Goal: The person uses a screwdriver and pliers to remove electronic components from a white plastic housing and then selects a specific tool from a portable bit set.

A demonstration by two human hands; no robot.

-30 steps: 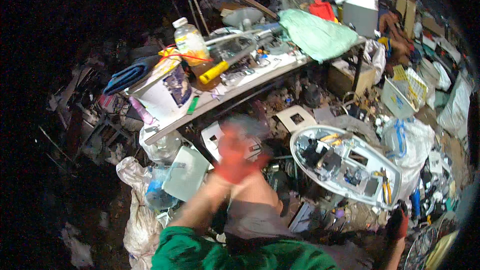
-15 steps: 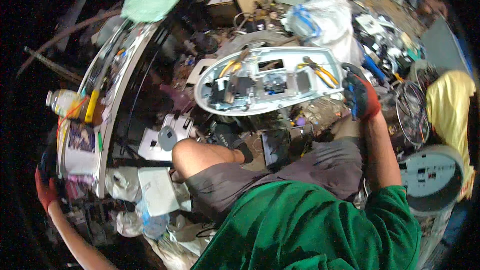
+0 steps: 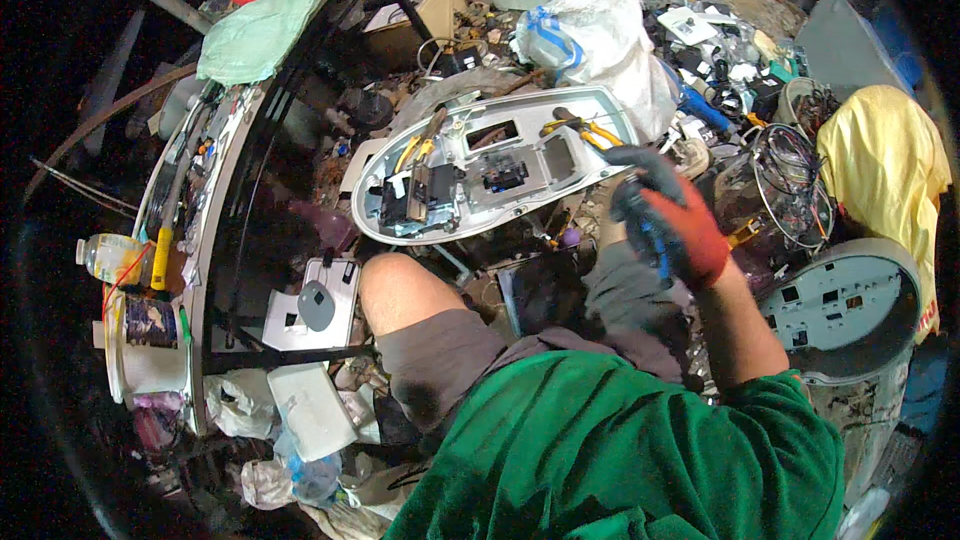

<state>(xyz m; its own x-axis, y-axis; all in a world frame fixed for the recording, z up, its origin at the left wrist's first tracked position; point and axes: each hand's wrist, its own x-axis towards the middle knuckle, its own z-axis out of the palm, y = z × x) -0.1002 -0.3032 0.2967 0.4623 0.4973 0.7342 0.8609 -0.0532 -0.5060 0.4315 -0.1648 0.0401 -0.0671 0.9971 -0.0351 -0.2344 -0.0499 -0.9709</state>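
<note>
My right hand point(image 3: 680, 230), in a red and black glove, is in front of my right knee, beside the right end of a long grey-white casing point(image 3: 610, 182). Its fingers are curled round a dark, partly blue thing point(image 3: 655, 245) that I cannot make out. Inside the casing, yellow-handled pliers point(image 3: 585, 130) lie at the right end. More yellow-handled tools point(image 3: 415, 152) rest at the left, next to a black part point(image 3: 405, 198) and a small dark module point(image 3: 505, 175) near the middle. My left hand is out of view.
A narrow shelf at left bears a yellow-handled tool point(image 3: 160, 258), a bottle point(image 3: 115, 258) and a white spool-like container point(image 3: 150, 365). Behind the casing are a white sack point(image 3: 600, 35) and scrap heaps. A round grey housing point(image 3: 845, 305) and yellow sack point(image 3: 885, 160) stand at right.
My right hand has come away from the casing's right end, nearer to my body and leftward. My left hand has left view at the far left. The whole view has shifted somewhat.
</note>
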